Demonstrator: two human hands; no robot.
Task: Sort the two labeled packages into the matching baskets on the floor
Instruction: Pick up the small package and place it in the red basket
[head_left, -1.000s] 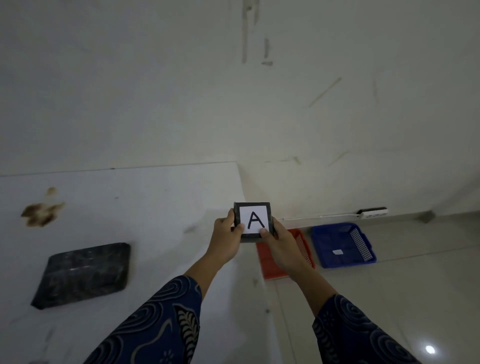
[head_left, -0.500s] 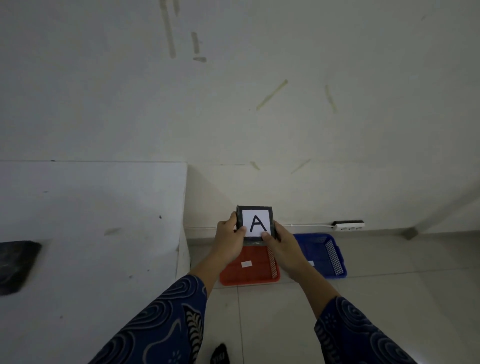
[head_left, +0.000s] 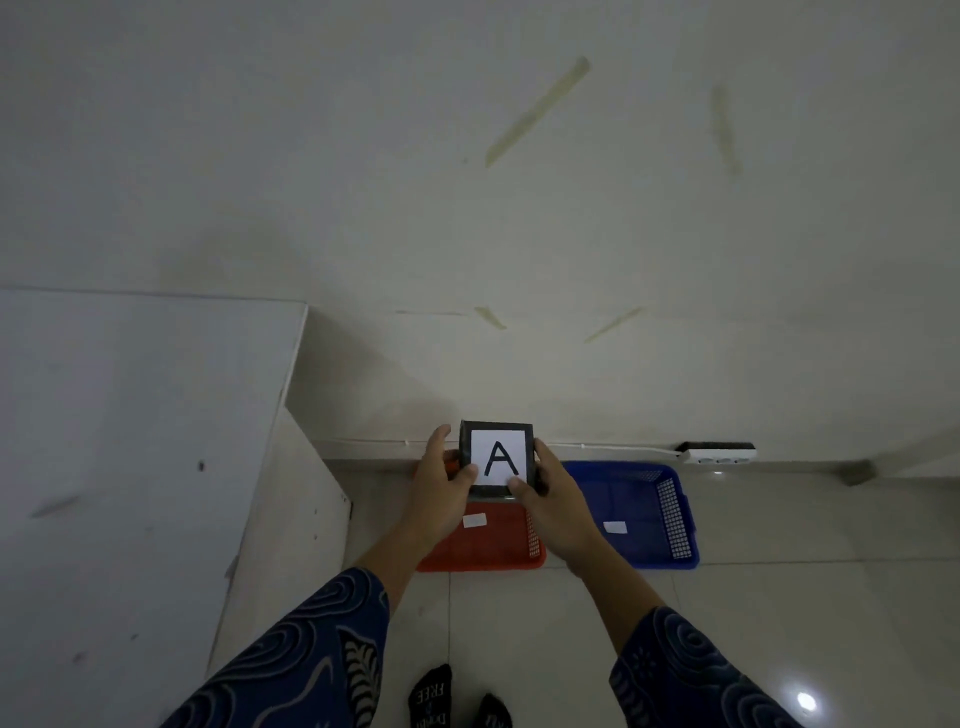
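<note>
Gripping a black package (head_left: 497, 457) (labelled "A") at frame centre, left hand (head_left: 441, 486) and right hand (head_left: 558, 499) hold it above the red basket (head_left: 488, 540), blue basket (head_left: 639, 514) alongside.

Both hands grip "A" package (head_left: 497, 458) — red basket (head_left: 485, 540) below

Left hand (head_left: 445, 480) and right hand (head_left: 553, 499), arms outstretched, thumbs forward, clamp the package (head_left: 497, 456) between them.

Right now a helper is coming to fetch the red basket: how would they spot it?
Two baskets sit on the tiled floor against the wall, right of the white table. The red basket is the one nearer the table; its neighbour, the blue basket, lies farther right.
</note>
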